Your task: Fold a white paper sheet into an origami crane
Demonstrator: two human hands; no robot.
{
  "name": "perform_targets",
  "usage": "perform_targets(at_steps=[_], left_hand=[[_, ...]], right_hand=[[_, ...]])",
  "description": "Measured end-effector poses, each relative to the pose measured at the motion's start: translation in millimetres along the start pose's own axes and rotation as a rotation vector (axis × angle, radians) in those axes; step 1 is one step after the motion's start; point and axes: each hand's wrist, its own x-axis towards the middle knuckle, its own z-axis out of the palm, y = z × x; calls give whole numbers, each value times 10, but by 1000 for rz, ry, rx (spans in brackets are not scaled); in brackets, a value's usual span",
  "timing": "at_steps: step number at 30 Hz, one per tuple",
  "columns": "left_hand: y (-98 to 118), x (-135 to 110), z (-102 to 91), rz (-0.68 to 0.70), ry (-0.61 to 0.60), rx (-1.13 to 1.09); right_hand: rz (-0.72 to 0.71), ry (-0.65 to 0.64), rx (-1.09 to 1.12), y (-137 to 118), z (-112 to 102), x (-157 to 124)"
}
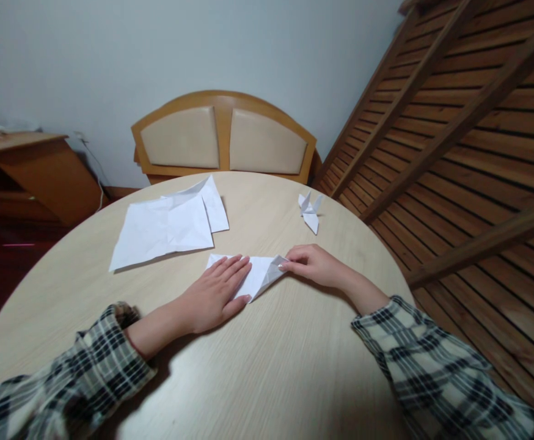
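Note:
A folded white paper triangle (261, 273) lies on the round pale wooden table (267, 366). My left hand (215, 294) lies flat on its left part, fingers stretched out and pressing it down. My right hand (315, 264) touches the paper's right corner with its fingertips drawn together, pressing the fold there. Both arms wear plaid sleeves.
Loose creased white sheets (166, 226) lie at the table's far left. A small folded paper crane (310, 212) stands at the far right. Behind the table is a wooden chair back (223, 137). A slatted wooden frame (454, 140) leans at right; a wooden cabinet (29, 174) at left.

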Motion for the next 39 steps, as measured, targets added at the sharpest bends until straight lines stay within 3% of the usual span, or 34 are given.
perform_targets(at_steps=[16,30,39], left_hand=[[16,-19,37,-3,8,14],[43,7,-19,-44,-77,7],[18,3,2,-51,-71,-50]], right_hand=[[29,107,-28,-49,163,81],[55,158,-311,-38,337,175],[32,191,-406,-14,401,187]])
